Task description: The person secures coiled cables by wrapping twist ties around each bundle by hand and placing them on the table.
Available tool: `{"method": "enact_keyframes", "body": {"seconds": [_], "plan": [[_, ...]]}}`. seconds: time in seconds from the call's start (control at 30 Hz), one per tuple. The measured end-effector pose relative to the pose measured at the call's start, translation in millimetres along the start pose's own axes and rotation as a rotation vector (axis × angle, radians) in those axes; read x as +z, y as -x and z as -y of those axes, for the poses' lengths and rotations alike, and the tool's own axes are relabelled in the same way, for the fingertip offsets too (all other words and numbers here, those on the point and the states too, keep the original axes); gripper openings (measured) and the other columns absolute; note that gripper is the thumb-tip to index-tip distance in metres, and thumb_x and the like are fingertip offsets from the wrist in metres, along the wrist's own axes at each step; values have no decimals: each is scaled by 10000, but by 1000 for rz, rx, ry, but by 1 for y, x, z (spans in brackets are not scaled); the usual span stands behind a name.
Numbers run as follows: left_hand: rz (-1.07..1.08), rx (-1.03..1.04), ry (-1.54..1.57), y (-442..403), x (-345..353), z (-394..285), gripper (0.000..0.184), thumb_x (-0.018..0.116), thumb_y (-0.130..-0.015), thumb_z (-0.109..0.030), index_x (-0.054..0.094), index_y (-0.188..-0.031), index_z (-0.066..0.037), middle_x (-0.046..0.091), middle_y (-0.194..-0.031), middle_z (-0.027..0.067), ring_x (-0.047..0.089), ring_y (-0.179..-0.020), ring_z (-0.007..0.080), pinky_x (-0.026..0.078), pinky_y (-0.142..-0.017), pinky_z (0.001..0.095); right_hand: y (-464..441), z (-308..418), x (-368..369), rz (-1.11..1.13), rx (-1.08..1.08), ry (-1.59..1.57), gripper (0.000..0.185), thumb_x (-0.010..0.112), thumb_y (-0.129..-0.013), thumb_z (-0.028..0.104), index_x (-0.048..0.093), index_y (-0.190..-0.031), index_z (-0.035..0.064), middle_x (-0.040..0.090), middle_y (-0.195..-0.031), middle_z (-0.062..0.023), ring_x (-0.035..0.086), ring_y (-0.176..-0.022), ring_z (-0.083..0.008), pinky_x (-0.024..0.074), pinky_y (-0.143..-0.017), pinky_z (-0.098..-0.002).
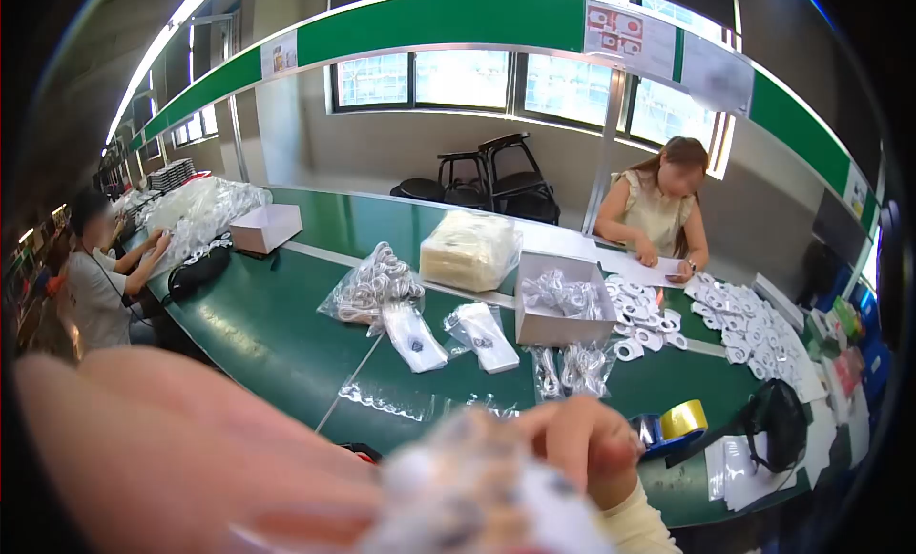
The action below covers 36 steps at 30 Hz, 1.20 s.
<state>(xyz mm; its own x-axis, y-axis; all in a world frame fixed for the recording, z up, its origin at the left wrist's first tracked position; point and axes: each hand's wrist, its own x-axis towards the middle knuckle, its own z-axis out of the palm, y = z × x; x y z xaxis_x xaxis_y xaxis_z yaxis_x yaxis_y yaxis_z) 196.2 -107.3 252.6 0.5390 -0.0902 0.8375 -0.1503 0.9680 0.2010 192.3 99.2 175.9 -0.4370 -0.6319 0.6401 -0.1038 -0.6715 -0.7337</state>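
Left hand (210, 449), blurred, beside blurred pale item (468, 492); grip unclear. Right hand (587, 444) fingers curled, pinch unclear; tape dispenser (679, 420) just beside.

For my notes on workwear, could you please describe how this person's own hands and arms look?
Both hands are bare, with no gloves visible. The left hand is too blurred for finer detail, and no sleeve shows on it. By the right hand there is pale cream cloth, probably a sleeve. I see no cables or markings on either.
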Motion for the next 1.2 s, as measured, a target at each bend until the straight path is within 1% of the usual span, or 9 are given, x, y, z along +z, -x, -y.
{"method": "enact_keyframes", "body": {"seconds": [0.3,0.43,0.5,0.63,0.7,0.87,0.93,1.0,1.2], "plan": [[168,-19,124,-8,-30,10,260,533,-923,-209,585,-1052,10,601,-973,142,537,-738,210,452,-666,322,-31,-10,55,222,496,-273,470,447,-993,329,554,-1136,-106,590,-976,-159,542,-841,-188,439,-734,-320],[177,-62,149,-16,-44,16,257,515,-932,-216,578,-1050,4,594,-964,133,523,-716,201,443,-650,316,-9,-65,14,973,546,-53,453,407,-1006,340,563,-1174,-50,563,-1188,-182,556,-1043,-279,397,-947,-369],[189,-88,178,-19,-49,19,256,506,-937,-219,575,-1049,1,590,-959,129,516,-704,197,439,-641,312,21,-56,-3,911,462,472,450,513,-937,388,613,-1117,-12,573,-898,-175,603,-701,-280,483,-611,-364],[222,-122,223,-24,-59,26,256,488,-946,-225,569,-1047,-5,583,-950,120,502,-682,188,431,-625,306,25,-1,-21,-102,914,1753,299,616,-866,258,616,-1114,90,622,-1031,-157,621,-887,-363,506,-738,-442],[239,-129,246,-29,-64,31,255,479,-950,-228,566,-1046,-8,579,-946,116,495,-670,184,426,-617,303,26,29,-30,-386,783,1964,281,628,-853,216,629,-1098,81,633,-1064,-133,646,-860,-301,517,-704,-379],[280,-125,323,-39,-71,37,256,456,-962,-236,558,-1043,-15,570,-935,105,477,-642,173,416,-596,295,44,95,8,-738,-377,1223,480,644,-766,28,524,-1222,-60,635,-1024,-132,618,-769,-183,507,-668,-266],[298,-107,366,-44,-71,37,257,447,-967,-239,554,-1042,-18,567,-930,100,470,-631,168,411,-588,292,35,106,37,-798,-1472,1089,571,623,-829,68,338,-1303,-75,558,-1146,-169,616,-788,-285,526,-667,-321],[305,-83,428,-50,-67,38,258,438,-971,-242,551,-1041,-21,563,-926,96,463,-620,164,407,-580,288,38,137,76,-212,-801,1700,856,646,-881,369,49,-1492,432,252,-1465,47,456,-1092,-178,403,-951,-397],[277,-83,615,-67,-57,44,263,411,-985,-251,542,-1039,-30,552,-912,83,442,-586,151,394,-555,279,219,175,59,-295,-939,1653,825,636,-879,324,84,-1485,416,272,-1437,33,468,-1057,-190,406,-919,-398]]}}
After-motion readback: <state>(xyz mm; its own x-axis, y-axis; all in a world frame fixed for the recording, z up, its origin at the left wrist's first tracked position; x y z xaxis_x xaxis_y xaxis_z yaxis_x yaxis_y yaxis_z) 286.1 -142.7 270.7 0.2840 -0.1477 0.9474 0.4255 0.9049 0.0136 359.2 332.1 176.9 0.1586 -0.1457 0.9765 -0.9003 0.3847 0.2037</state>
